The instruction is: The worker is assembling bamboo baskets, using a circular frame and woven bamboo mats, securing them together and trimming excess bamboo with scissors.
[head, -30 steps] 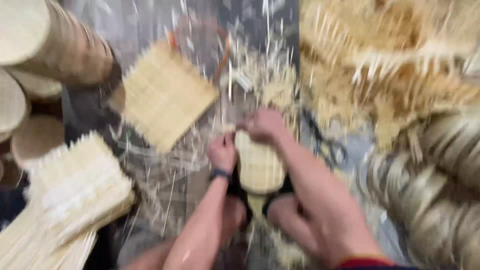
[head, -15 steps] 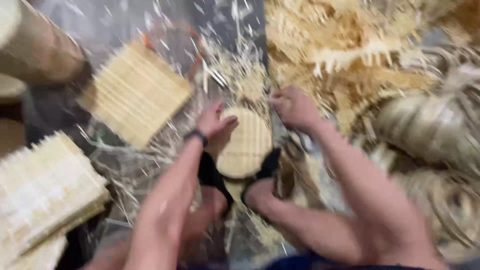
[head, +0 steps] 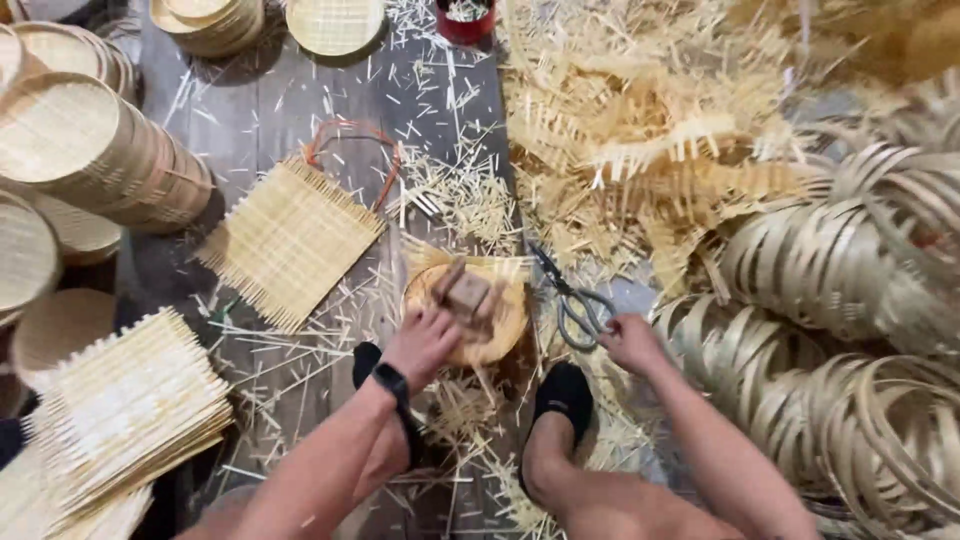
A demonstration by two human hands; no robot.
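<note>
Likely a bamboo-weaving workshop: stacked baskets [head: 95, 150], woven mats [head: 290, 240], strip coils [head: 860, 260].

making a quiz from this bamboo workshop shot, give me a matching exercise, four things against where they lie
Things:
1. metal scissors
2. square woven bamboo mat
3. small red pot
4. coiled bamboo strip hoops

Places:
a. top edge, centre
b. far right of the floor
c. beside the right hand
d. left of the round wooden block under the left hand

Pairs: 1-c, 2-d, 3-a, 4-b
</note>
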